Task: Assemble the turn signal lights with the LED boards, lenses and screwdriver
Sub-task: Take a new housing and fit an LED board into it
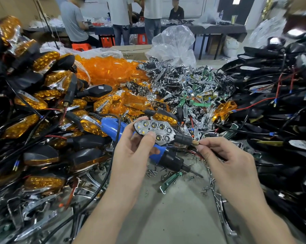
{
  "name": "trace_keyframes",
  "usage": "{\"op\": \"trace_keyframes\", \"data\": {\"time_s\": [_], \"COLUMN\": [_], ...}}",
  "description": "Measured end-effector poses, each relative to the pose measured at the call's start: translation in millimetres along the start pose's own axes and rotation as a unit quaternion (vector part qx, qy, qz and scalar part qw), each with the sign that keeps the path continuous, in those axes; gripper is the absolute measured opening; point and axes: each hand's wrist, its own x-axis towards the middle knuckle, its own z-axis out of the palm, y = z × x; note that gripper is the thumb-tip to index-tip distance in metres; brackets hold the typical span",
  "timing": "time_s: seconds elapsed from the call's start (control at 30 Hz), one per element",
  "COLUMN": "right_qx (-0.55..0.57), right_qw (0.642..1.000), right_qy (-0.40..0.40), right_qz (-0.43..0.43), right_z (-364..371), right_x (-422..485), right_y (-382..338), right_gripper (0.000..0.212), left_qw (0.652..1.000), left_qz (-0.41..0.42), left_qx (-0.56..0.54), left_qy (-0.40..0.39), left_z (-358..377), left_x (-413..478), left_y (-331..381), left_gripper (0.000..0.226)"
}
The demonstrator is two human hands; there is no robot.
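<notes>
Grey table [175,208] heaped with amber lenses [106,69]; people [152,11] stand beyond.

We read no legible text in this view. The white label [100,87] on a black housing [94,91] is too small. The print on the cardboard box [131,50] is blurred.

The screwdriver [169,159] lies on the table [166,217]. The pile of assembled lights [43,103] lies to its left. The heap of lenses [110,69] lies behind it, and the heap of LED boards [184,85] behind it and to its right. The stack of housings [280,106] lies to its right. Loose screws [154,172] and a single board [169,181] lie just in front of it. Above the screwdriver, the turn signal light [154,129] sits between the left hand [131,155] and the right hand [224,159]. A plastic bag [175,43] stands well behind it.
</notes>
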Motion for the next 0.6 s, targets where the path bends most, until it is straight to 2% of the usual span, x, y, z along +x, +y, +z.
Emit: {"op": "trace_keyframes", "data": {"time_s": [0.33,0.47,0.6], "right_qx": [0.150,0.184,0.214], "right_qw": [0.984,0.976,0.969], "right_qy": [-0.075,-0.090,-0.076], "right_qz": [0.064,0.076,0.093], "right_z": [-8,-12,-13], "right_x": [0,2,4], "right_y": [-2,-8,-11], "right_gripper": [0.006,0.018,0.017], "left_qw": [0.998,0.997,0.997], "left_qz": [0.013,0.021,0.016], "left_qx": [0.030,0.021,0.001], "left_qy": [-0.061,-0.072,-0.070], "left_z": [-11,-10,-7], "left_x": [0,2,3], "left_y": [2,-1,-3], "left_gripper": [0.046,0.039,0.035]}}
